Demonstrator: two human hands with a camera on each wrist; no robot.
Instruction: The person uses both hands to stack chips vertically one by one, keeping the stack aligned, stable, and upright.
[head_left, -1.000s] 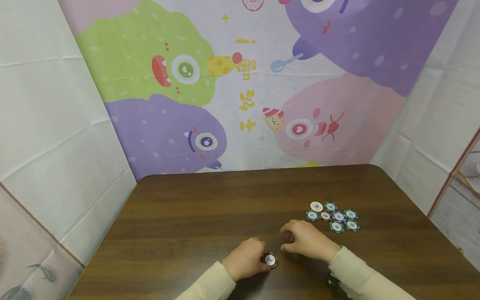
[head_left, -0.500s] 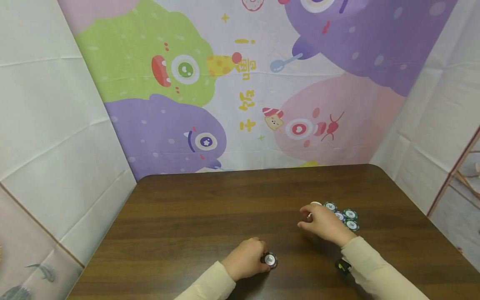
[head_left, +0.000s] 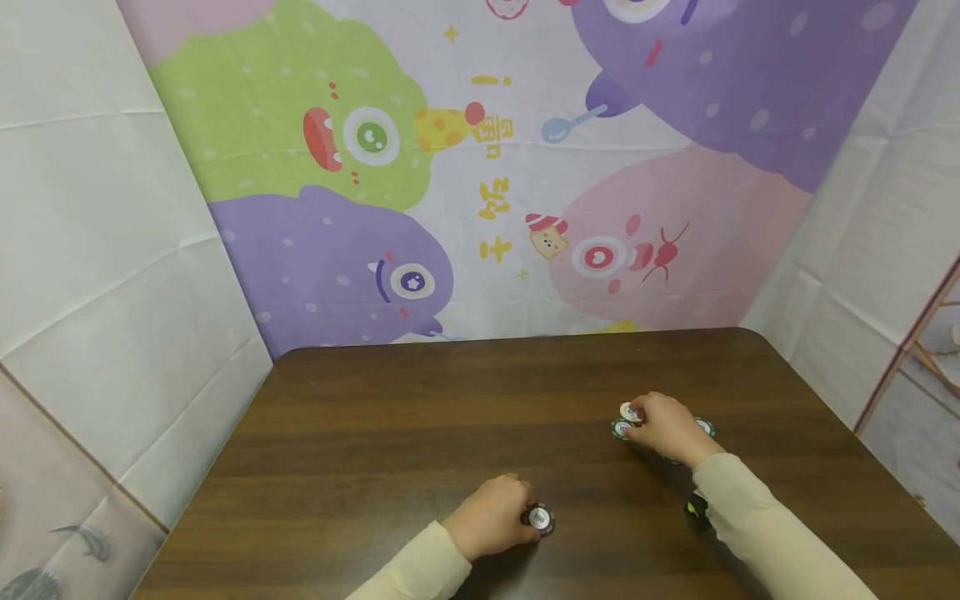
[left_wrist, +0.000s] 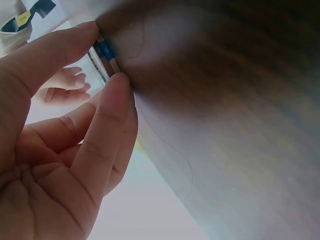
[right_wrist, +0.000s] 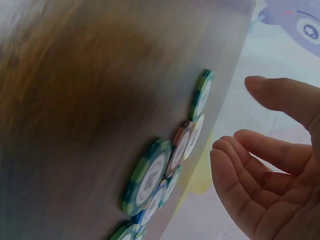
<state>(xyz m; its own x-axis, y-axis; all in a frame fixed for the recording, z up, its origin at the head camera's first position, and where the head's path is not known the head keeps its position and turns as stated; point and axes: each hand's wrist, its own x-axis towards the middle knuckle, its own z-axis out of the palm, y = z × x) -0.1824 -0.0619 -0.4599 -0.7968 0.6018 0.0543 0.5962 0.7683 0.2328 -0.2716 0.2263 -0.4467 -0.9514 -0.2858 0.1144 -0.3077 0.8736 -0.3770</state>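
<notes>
Near the front of the table, my left hand [head_left: 491, 517] pinches a small stack of poker chips [head_left: 539, 519] between thumb and fingers. The top chip has a dark rim and a white centre; blue and pale edge blocks of the stack [left_wrist: 106, 51] show in the left wrist view. My right hand [head_left: 667, 429] reaches over a loose group of chips and hides most of them. A yellow-white chip [head_left: 628, 411] and a green chip [head_left: 622, 428] show by its fingertips. In the right wrist view its thumb and fingers stand apart, holding nothing, above green chips [right_wrist: 150, 177] and a brown chip [right_wrist: 179, 147].
The dark wooden table [head_left: 390, 417] carries the chips, with the group right of centre. Behind it hangs a cartoon backdrop [head_left: 495, 167]; pale cloth walls [head_left: 127, 250] stand on both sides. A black strap [head_left: 696, 510] is at my right wrist.
My right hand has moved away from beside the left hand, to the right and farther back, over the chip group. The left hand stays put with its stack.
</notes>
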